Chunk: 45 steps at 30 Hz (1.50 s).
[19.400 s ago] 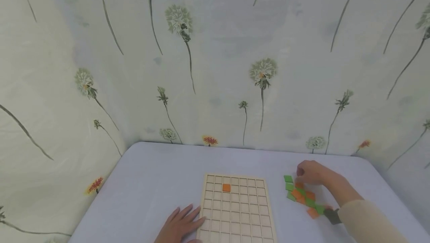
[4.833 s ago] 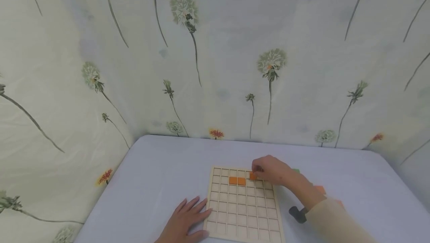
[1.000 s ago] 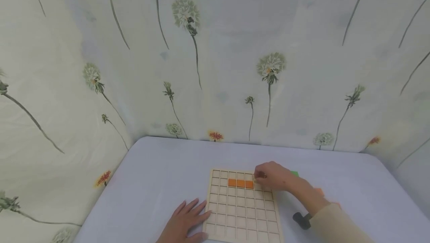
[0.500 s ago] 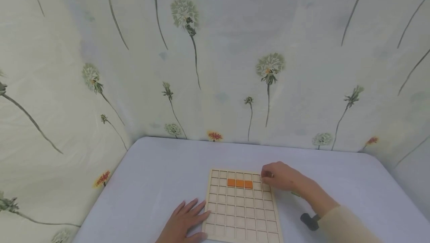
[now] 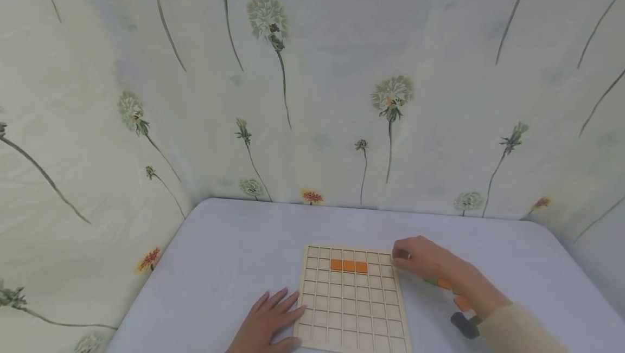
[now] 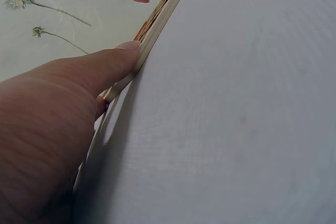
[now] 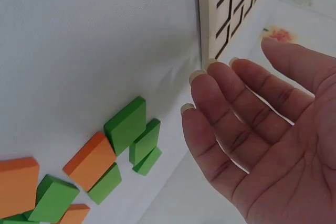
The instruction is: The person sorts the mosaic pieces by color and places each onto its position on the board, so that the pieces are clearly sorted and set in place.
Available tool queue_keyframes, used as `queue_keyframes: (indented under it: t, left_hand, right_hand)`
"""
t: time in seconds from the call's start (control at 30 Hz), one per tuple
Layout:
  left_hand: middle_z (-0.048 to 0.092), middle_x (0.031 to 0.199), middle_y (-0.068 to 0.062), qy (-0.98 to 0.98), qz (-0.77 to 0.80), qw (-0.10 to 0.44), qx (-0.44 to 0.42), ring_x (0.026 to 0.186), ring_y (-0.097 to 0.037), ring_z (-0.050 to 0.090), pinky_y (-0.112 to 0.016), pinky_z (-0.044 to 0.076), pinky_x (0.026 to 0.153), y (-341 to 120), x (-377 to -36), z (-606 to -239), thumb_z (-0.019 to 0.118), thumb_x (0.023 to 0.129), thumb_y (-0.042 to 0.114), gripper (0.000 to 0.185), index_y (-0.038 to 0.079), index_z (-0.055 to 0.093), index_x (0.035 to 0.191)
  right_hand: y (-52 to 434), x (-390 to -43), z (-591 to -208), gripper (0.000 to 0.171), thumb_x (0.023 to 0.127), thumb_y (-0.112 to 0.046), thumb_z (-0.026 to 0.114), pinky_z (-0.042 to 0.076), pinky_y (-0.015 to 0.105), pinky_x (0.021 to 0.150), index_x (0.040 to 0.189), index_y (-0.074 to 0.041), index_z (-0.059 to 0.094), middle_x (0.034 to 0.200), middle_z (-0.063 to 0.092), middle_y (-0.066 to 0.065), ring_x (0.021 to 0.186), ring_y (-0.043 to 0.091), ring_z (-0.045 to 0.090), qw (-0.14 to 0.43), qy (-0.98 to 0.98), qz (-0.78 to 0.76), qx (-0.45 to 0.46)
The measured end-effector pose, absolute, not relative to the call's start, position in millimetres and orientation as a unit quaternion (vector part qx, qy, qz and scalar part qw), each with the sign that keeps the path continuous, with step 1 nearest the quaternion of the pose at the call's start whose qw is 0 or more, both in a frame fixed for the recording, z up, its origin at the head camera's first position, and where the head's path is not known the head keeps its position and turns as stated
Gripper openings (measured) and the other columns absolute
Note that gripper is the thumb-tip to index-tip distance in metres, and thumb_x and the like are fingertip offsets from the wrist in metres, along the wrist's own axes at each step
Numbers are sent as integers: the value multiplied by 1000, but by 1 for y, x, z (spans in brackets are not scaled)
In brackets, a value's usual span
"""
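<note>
A pale wooden grid board [image 5: 349, 304] lies on the table, with three orange square tiles [image 5: 349, 265] side by side in its second row from the back. My left hand [image 5: 266, 323] rests at the board's left edge, fingers spread. The left wrist view has its thumb [image 6: 113, 64] against the board's side. Beside the far right corner of the board is my right hand [image 5: 420, 255]. In the right wrist view its fingers [image 7: 220, 114] are loosely bent, with nothing in them. Green tiles [image 7: 126, 124] and orange tiles [image 7: 90, 161] lie loose on the table below that hand.
The white table [image 5: 234, 244] has rounded far corners and meets a curtain-like backdrop [image 5: 312, 71] printed with dandelions. A dark device [image 5: 465, 325] sits beside the right sleeve [image 5: 517, 331]. The right forearm covers part of the loose tile pile in the head view.
The orange row has grown from one tile to two, then three. In the last second my right hand has moved rightward off the board. The left hand has stayed at the edge.
</note>
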<state>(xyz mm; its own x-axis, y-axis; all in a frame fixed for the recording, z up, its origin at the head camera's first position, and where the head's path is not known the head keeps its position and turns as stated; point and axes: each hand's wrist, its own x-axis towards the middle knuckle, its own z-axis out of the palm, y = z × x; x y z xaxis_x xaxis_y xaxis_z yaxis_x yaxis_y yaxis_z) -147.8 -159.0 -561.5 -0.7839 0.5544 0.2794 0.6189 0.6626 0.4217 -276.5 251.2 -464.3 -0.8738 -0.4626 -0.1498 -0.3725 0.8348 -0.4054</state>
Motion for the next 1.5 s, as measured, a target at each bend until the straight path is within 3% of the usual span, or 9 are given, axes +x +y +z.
queue_keyframes:
  t: [0.87, 1.17, 1.5]
  left_hand:
    - [49, 160, -1, -913, -257, 43, -315, 149, -30, 41, -68, 33, 113, -159, -145, -561, 56, 103, 58, 56, 26, 62, 148]
    - [50, 159, -2, -912, -259, 46, -314, 148, -31, 42, -69, 33, 113, -159, -146, -562, 57, 102, 58, 56, 24, 63, 147]
    - [49, 160, -2, -912, -272, 33, -306, 150, -31, 40, -70, 30, 114, -158, -145, -560, 57, 102, 57, 57, 24, 63, 148]
  right_hand:
    - [303, -259, -470, 9, 100, -24, 70, 54, 39, 74, 100, -15, 70, 92, 69, -4, 73, 13, 60, 136, 960, -205, -136]
    - [327, -257, -473, 12, 102, -23, 66, 54, 58, 95, 104, -13, 71, 93, 68, -5, 94, 22, 66, 132, 961, -200, -141]
    - [335, -256, -477, 20, 97, -24, 73, 54, 61, 94, 109, -8, 71, 103, 71, 2, 101, 33, 67, 168, 957, -209, -114]
